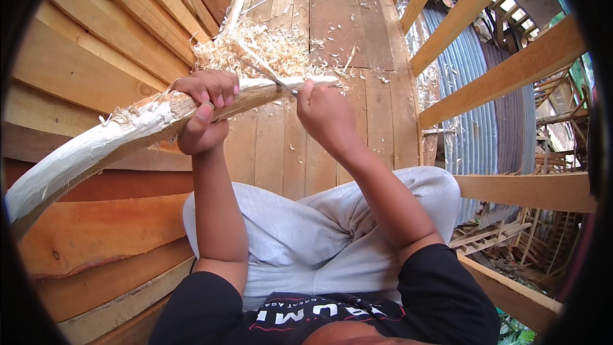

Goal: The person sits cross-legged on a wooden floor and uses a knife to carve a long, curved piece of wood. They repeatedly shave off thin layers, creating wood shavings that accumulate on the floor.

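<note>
A long, pale, curved piece of wood (96, 147), stripped of bark, runs from the left edge to a thin tip in front of me. My left hand (205, 105) is wrapped round it near the middle, with the thumb on the near side. Near the tip, my right hand (327, 115) is closed in a fist on a knife (264, 69); its handle is hidden in the fingers. The narrow blade slants up and left from that fist, lying across the wood. Rough, frayed fibres show on the wood beside my left hand.
Curly wood shavings (274, 51) are heaped beyond the wood, with scraps scattered over the plank floor (274, 153). A plank wall (83, 51) stands close on the left. Rails (504, 80) line the right side, with corrugated metal sheets (472, 108) below. My crossed legs (300, 236) are beneath my arms.
</note>
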`<state>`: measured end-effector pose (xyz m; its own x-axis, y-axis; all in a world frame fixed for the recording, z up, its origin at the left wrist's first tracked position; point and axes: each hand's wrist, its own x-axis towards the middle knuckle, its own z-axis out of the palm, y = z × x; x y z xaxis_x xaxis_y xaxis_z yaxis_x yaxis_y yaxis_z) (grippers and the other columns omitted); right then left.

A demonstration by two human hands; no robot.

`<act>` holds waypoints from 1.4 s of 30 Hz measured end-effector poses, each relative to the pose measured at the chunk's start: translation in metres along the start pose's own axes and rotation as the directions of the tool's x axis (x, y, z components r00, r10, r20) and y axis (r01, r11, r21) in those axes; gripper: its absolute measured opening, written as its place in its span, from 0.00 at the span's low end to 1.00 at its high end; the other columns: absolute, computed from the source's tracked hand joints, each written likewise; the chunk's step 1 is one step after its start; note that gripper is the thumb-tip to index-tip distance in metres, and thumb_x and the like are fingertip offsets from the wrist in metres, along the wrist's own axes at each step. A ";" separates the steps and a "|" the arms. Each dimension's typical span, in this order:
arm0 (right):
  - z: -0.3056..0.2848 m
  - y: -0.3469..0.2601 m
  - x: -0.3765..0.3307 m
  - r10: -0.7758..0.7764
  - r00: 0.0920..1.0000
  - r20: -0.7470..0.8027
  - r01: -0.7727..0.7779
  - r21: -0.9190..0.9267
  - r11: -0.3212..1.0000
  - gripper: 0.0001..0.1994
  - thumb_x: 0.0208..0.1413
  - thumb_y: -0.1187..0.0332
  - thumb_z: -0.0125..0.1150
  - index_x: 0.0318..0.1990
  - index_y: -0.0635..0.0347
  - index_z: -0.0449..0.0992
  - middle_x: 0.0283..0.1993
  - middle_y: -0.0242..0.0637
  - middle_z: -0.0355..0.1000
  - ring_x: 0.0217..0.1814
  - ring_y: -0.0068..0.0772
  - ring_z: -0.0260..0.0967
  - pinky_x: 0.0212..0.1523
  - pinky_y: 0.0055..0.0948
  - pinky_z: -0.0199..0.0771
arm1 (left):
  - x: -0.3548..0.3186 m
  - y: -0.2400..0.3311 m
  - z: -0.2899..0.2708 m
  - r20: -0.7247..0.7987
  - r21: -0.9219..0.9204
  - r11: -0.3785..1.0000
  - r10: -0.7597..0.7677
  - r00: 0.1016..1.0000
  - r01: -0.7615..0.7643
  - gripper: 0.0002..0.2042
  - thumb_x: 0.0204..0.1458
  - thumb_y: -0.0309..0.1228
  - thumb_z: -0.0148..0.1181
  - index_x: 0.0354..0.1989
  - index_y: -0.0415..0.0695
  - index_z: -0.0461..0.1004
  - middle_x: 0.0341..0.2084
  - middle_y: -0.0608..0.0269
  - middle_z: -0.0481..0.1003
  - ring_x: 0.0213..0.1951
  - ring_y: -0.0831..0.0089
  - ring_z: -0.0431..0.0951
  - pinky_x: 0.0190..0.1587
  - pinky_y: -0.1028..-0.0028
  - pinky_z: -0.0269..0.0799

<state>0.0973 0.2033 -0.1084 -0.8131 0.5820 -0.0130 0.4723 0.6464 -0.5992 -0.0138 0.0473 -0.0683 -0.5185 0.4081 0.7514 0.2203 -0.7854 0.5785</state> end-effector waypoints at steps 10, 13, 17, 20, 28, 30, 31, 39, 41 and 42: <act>0.011 0.021 0.016 0.074 0.997 -0.034 -0.075 -0.041 0.996 0.27 0.64 0.57 0.37 0.23 0.66 0.78 0.26 0.56 0.74 0.29 0.57 0.74 0.36 0.52 0.74 | 0.003 -0.002 -0.006 -0.015 -0.004 1.000 0.004 1.000 -0.004 0.08 0.45 0.29 0.53 0.31 0.45 0.61 0.22 0.63 0.62 0.27 0.70 0.63 0.39 0.63 0.63; -0.018 -0.018 -0.002 0.013 0.997 0.080 -0.008 -0.058 0.998 0.28 0.63 0.57 0.37 0.24 0.69 0.78 0.26 0.59 0.73 0.31 0.58 0.74 0.38 0.53 0.73 | -0.001 0.002 0.003 0.034 0.033 0.999 -0.008 0.999 0.007 0.08 0.45 0.30 0.53 0.31 0.45 0.62 0.22 0.62 0.62 0.27 0.69 0.63 0.39 0.63 0.63; 0.028 0.079 0.056 0.161 0.974 0.157 -0.199 0.276 0.940 0.28 0.63 0.56 0.36 0.26 0.71 0.78 0.27 0.61 0.73 0.36 0.61 0.73 0.43 0.53 0.71 | 0.005 -0.009 0.007 0.094 -0.012 1.000 -0.005 0.996 0.006 0.07 0.45 0.29 0.53 0.31 0.45 0.62 0.23 0.62 0.63 0.27 0.69 0.63 0.39 0.63 0.63; 0.019 0.055 0.041 0.152 0.986 0.062 -0.157 0.096 0.983 0.29 0.63 0.56 0.35 0.27 0.71 0.78 0.28 0.60 0.74 0.36 0.61 0.74 0.43 0.52 0.71 | 0.003 -0.005 0.000 0.070 0.002 1.000 -0.001 0.998 0.001 0.07 0.45 0.29 0.53 0.32 0.45 0.62 0.23 0.62 0.63 0.27 0.69 0.63 0.39 0.64 0.63; 0.015 0.064 0.040 0.246 0.958 0.149 -0.256 0.056 0.965 0.27 0.63 0.56 0.34 0.31 0.66 0.80 0.35 0.56 0.76 0.40 0.58 0.74 0.46 0.50 0.72 | 0.002 -0.003 0.007 0.073 0.002 1.000 -0.007 0.997 0.007 0.07 0.45 0.29 0.53 0.31 0.45 0.62 0.23 0.62 0.63 0.27 0.70 0.63 0.38 0.63 0.64; 0.011 0.061 0.042 0.204 0.961 0.186 -0.206 -0.010 0.979 0.27 0.63 0.56 0.33 0.32 0.66 0.80 0.36 0.56 0.76 0.41 0.57 0.74 0.46 0.50 0.71 | 0.001 -0.005 0.003 0.049 -0.011 1.000 -0.006 0.999 0.007 0.07 0.45 0.29 0.53 0.31 0.45 0.62 0.23 0.62 0.63 0.27 0.70 0.63 0.38 0.63 0.64; 0.010 0.054 0.037 0.176 0.978 0.115 -0.173 -0.043 0.984 0.27 0.63 0.57 0.33 0.31 0.66 0.80 0.35 0.57 0.76 0.39 0.58 0.74 0.45 0.50 0.72 | 0.001 -0.002 0.001 0.065 0.031 0.999 -0.041 0.997 0.039 0.08 0.46 0.32 0.52 0.30 0.48 0.60 0.22 0.66 0.60 0.28 0.71 0.62 0.40 0.64 0.60; 0.025 0.072 0.049 0.196 0.980 0.036 -0.196 0.017 0.980 0.26 0.62 0.57 0.35 0.30 0.67 0.79 0.35 0.57 0.76 0.40 0.59 0.74 0.44 0.51 0.72 | 0.001 0.002 0.010 0.179 0.032 0.999 -0.045 0.983 0.040 0.08 0.45 0.30 0.53 0.31 0.48 0.61 0.23 0.65 0.63 0.28 0.71 0.64 0.39 0.64 0.61; 0.045 0.138 0.058 0.251 0.967 -0.034 -0.252 -0.036 0.967 0.27 0.62 0.56 0.35 0.31 0.68 0.79 0.37 0.57 0.76 0.42 0.58 0.74 0.46 0.51 0.71 | 0.007 -0.010 0.010 0.187 -0.042 0.999 0.009 0.982 -0.001 0.09 0.42 0.28 0.57 0.29 0.43 0.64 0.21 0.60 0.66 0.25 0.70 0.65 0.35 0.64 0.66; 0.044 0.132 0.058 0.246 0.969 -0.026 -0.247 -0.032 0.969 0.27 0.62 0.56 0.35 0.31 0.68 0.79 0.37 0.56 0.76 0.42 0.58 0.74 0.46 0.51 0.71 | 0.007 -0.008 0.013 0.163 -0.028 1.000 0.001 0.987 0.004 0.09 0.42 0.28 0.58 0.29 0.43 0.64 0.21 0.60 0.66 0.25 0.70 0.65 0.34 0.64 0.66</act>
<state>0.0975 0.3007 -0.2238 -0.6630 0.7356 -0.1393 0.6689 0.4984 -0.5516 -0.0079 0.0625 -0.0638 -0.3766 0.4777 0.7937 0.1950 -0.7967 0.5721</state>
